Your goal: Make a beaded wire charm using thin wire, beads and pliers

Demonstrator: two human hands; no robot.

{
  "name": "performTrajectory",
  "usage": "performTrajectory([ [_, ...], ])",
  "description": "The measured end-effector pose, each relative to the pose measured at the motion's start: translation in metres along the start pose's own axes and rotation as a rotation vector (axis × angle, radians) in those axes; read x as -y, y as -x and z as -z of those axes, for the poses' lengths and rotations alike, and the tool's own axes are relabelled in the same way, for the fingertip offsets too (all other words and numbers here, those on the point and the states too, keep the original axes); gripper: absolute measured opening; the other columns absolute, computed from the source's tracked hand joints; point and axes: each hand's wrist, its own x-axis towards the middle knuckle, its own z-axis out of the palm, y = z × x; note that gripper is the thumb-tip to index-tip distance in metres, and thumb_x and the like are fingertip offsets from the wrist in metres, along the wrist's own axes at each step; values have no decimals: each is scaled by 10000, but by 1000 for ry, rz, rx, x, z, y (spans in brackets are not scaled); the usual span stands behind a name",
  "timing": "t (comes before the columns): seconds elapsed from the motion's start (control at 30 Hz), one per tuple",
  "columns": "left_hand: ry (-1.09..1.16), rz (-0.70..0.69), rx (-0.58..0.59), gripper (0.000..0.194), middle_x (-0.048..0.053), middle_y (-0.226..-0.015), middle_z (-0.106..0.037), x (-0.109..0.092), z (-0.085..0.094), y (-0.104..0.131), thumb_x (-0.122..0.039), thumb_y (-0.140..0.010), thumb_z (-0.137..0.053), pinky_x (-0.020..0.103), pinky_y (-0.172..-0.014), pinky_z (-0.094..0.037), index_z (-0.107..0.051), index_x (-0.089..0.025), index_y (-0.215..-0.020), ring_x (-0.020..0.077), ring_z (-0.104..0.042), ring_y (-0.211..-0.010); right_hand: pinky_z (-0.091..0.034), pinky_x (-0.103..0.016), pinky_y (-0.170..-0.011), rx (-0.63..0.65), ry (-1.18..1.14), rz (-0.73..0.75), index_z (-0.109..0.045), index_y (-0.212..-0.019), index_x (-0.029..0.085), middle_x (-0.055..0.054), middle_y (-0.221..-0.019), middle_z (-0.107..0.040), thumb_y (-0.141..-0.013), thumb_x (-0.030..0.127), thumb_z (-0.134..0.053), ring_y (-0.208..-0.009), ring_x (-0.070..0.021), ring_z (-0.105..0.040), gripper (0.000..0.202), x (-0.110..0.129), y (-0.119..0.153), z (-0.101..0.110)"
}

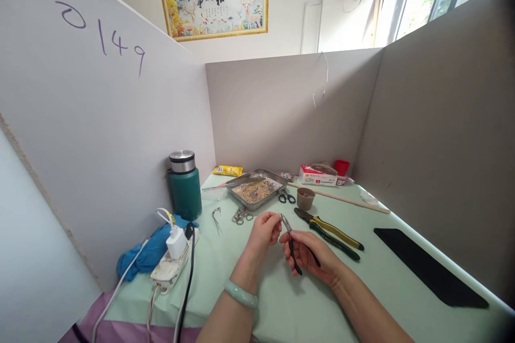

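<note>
My right hand (pixel 311 252) is wrapped round small black-handled pliers (pixel 286 223), their metal jaws pointing up and to the left. Close to the jaw tips, my left hand (pixel 265 229) is closed in a pinch; whatever is between its fingers is too small to make out. A pale green bangle (pixel 240 295) circles the left wrist. Right of the hands lie larger pliers (pixel 332 233) with green and yellow handles. Beyond my left hand are a small heap of metal rings (pixel 241 215) with red bits and a few bent wires (pixel 216 220).
A metal tray (pixel 277 188) of small golden pieces stands at the back, with black-handled scissors (pixel 287 198) and a brown cup (pixel 306 199) beside it. Left are a green flask (pixel 185 187) and a power strip (pixel 173 268). A wooden stick (pixel 350 201) and black mat (pixel 426 265) lie right.
</note>
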Motion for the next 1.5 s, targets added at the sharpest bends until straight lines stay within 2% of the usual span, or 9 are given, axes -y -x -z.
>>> performTrajectory([
  [0.2, 7, 29, -12, 244, -35, -533, -493, -2, 0, 0, -371, -640, -600, 190, -340, -104, -497, -150, -629, 13, -274, -336, -482, -278, -443, -24, 66, 4, -588, -894, 135, -33, -657, -611, -792, 376, -496, -521, -146, -574, 277, -2, 0, 0],
  [0.4, 25, 74, 27, 196, -25, -554, -515, 2, 7, -1, -315, -628, -603, 189, -337, -96, -501, -148, -615, 13, -272, -345, -474, -280, -444, -18, 104, -11, -585, -875, 123, -43, -670, -608, -794, 382, -491, -529, -151, -577, 287, -3, 1, 2],
  [0.77, 81, 98, 25, 211, -3, -583, -573, 0, 7, -1, -303, -624, -616, 177, -317, -160, -499, -160, -728, 44, -377, -359, -464, -266, -434, -16, 90, -7, -583, -892, 121, -40, -664, -610, -789, 378, -487, -525, -145, -575, 293, -1, 1, 2],
  [1.37, 37, 100, -17, 192, -21, -526, -530, 3, 11, -2, -291, -629, -609, 178, -312, -154, -483, -149, -600, 17, -311, -326, -466, -267, -441, -16, 184, -14, -563, -899, 121, -49, -685, -598, -807, 389, -466, -533, -149, -574, 300, -7, 0, 2],
  [1.5, 43, 121, -4, 161, -10, -533, -523, 1, 10, -1, -255, -628, -595, 182, -313, -150, -494, -135, -591, 25, -340, -335, -469, -273, -447, -23, 187, -7, -561, -894, 124, -48, -684, -594, -806, 383, -464, -537, -153, -576, 289, -9, -1, 2],
])
